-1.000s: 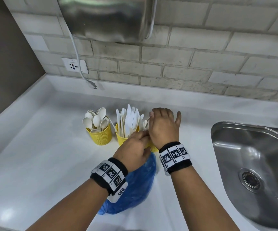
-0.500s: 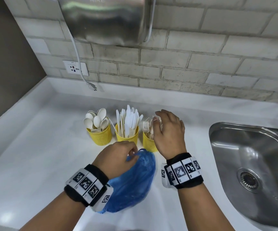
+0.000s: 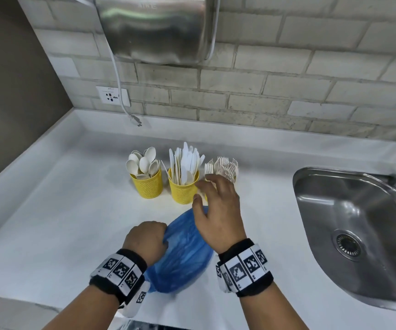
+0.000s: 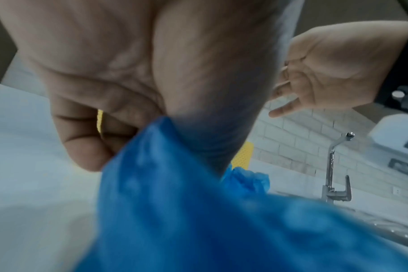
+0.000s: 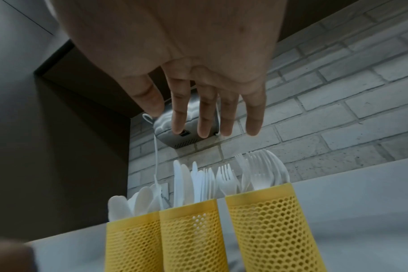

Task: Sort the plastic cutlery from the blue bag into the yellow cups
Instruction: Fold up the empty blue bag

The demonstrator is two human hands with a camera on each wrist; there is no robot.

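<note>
Three yellow mesh cups stand in a row on the white counter: the spoon cup (image 3: 147,184) (image 5: 133,243) on the left, the knife cup (image 3: 183,190) (image 5: 193,233) in the middle, the fork cup (image 5: 268,224) on the right, its forks (image 3: 223,166) showing above my right hand. The blue bag (image 3: 185,253) (image 4: 198,211) lies in front of them. My left hand (image 3: 148,241) (image 4: 119,143) grips the bag's left edge. My right hand (image 3: 216,206) (image 5: 205,110) hovers above the bag and before the fork cup, fingers spread and holding nothing.
A steel sink (image 3: 358,229) with a tap (image 4: 333,165) lies to the right. A steel hand dryer (image 3: 156,27) hangs on the brick wall, its cord dangling beside a socket (image 3: 112,96). A dark wall (image 3: 14,79) bounds the counter on the left.
My right hand left the forks in the right cup and drew back toward the bag, opening. My left hand pulled back toward me, gripping the bag's edge.
</note>
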